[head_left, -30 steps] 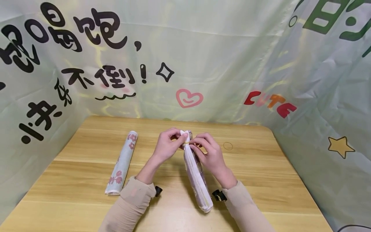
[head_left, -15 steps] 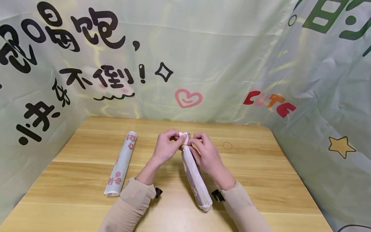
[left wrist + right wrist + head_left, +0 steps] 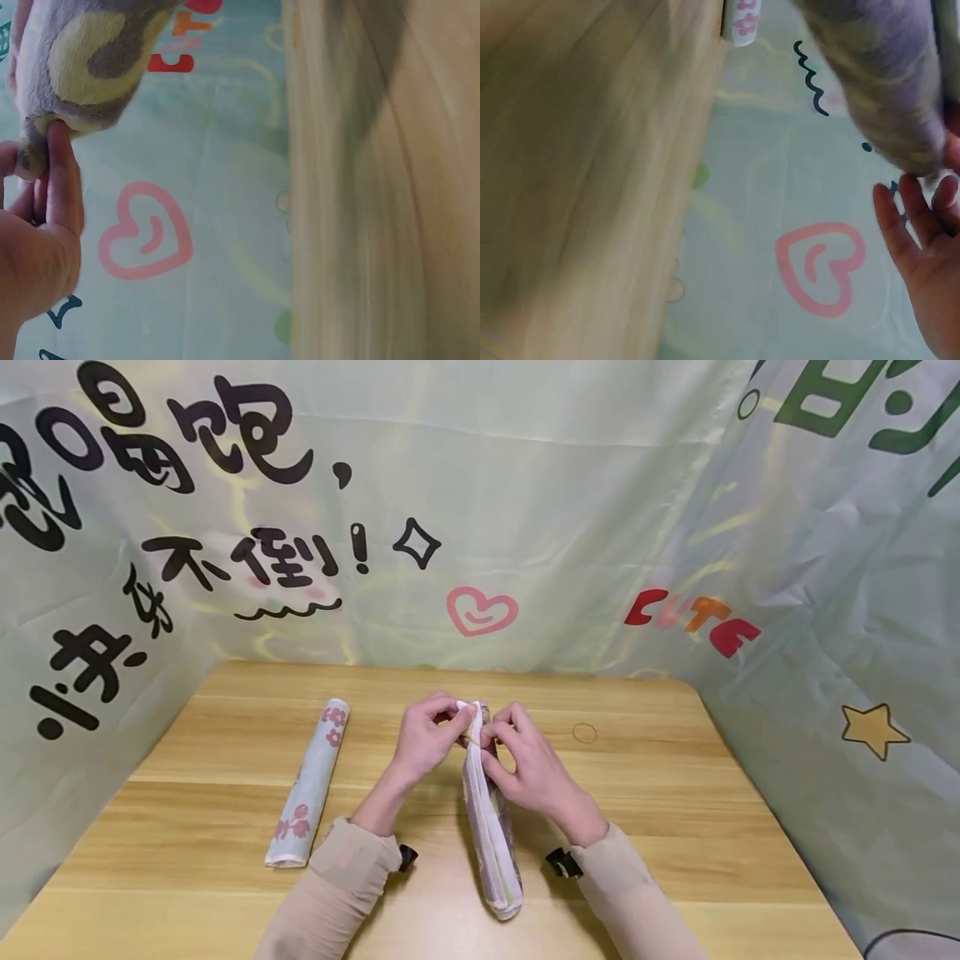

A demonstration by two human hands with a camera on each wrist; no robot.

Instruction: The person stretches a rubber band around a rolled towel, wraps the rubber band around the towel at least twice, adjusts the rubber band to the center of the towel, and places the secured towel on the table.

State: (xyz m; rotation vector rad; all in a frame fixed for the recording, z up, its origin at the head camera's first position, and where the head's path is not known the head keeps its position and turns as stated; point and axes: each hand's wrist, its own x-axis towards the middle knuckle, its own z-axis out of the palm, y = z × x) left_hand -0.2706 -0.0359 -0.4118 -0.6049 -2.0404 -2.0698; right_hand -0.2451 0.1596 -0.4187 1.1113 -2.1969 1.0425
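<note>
A rolled towel (image 3: 491, 843) with a white edge slants between the two hands in the head view. Its plush side, purple-grey with pale yellow shapes (image 3: 90, 67), shows in the left wrist view. My left hand (image 3: 425, 735) pinches the gathered far end of the towel between thumb and fingers. Around that end runs a thin yellowish rubber band (image 3: 471, 740). My right hand (image 3: 528, 768) pinches the band at the towel's right side, thumb and index finger curled together. In the right wrist view, the other right fingers (image 3: 915, 206) spread loosely beside the towel's end.
A second roll (image 3: 307, 793), pale blue with pink flowers, lies on the wooden table (image 3: 645, 877) at the left. Another rubber band (image 3: 585, 732) lies right of the hands. A printed cloth (image 3: 555, 527) hangs behind the table and along its sides.
The towel's near end has swung left and its white edge has turned upright. The right fingers have closed in on the towel's side, and the rubber band now slants across it.
</note>
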